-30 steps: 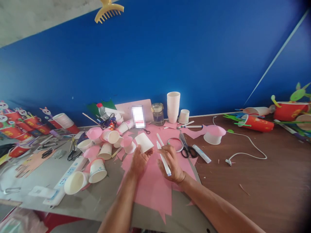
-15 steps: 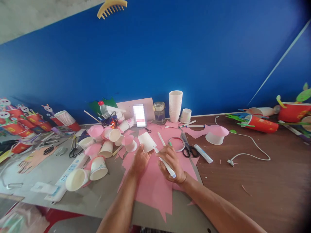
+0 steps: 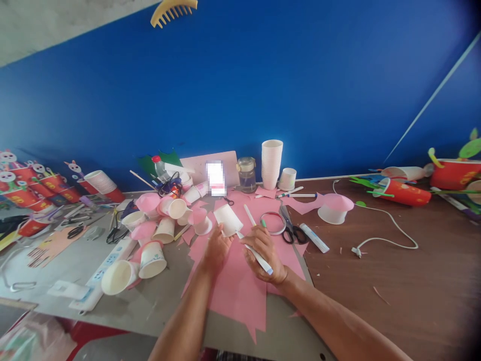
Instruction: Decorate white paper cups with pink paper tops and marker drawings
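Observation:
My left hand (image 3: 218, 249) is closed around the lower end of a white paper cup (image 3: 228, 219), which lies tilted over the pink paper (image 3: 240, 296). In my right hand (image 3: 266, 255) is a white marker (image 3: 259, 258), gripped like a pen, its tip at the cup's lower right side. Whether the tip touches the cup I cannot tell. Just beyond my right hand lie a green-tipped marker (image 3: 249, 214), a roll of tape (image 3: 272, 223) and black-handled scissors (image 3: 294, 233).
Several cups with pink paper (image 3: 145, 231) crowd the left, beside a power strip (image 3: 103, 273). Behind stand a stack of cups (image 3: 272, 163), a glass jar (image 3: 246, 175) and a bright phone screen (image 3: 215, 178). A glue tube (image 3: 314, 238) and white cable (image 3: 394, 220) lie right.
The cup has turned slightly in my left hand, and the marker's tip has shifted a little to the left. Everything else stays in place.

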{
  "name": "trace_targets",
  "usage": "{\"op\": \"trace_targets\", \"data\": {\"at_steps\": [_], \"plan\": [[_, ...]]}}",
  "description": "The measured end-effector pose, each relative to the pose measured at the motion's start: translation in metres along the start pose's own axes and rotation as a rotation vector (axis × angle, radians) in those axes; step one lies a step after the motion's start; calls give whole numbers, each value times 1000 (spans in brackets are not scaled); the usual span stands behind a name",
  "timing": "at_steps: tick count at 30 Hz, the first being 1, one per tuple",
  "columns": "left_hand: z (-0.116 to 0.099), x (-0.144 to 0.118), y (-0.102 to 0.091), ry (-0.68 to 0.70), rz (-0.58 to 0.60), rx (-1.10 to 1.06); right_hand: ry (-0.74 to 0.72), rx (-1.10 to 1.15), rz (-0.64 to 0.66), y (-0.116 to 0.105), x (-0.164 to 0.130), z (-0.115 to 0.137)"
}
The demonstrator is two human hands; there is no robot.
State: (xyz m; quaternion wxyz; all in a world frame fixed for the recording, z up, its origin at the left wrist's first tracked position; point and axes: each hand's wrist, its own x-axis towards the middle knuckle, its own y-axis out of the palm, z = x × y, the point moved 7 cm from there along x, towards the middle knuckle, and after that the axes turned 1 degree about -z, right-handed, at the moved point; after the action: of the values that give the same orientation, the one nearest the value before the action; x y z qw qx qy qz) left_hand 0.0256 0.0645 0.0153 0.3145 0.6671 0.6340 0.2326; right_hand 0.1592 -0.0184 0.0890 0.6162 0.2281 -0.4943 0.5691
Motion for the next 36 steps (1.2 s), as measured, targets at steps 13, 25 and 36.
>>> {"op": "trace_targets", "data": {"at_steps": [13,25,36], "plan": [[-5,-8,11,16,2,-29,50,-58,-28,-2,-2,-3],[-4,-8,4,22,-17,-7,154,-136,-55,1,-11,-18],[-5,-12,7,5,-35,16,170,-157,-63,1,-11,-20]]}}
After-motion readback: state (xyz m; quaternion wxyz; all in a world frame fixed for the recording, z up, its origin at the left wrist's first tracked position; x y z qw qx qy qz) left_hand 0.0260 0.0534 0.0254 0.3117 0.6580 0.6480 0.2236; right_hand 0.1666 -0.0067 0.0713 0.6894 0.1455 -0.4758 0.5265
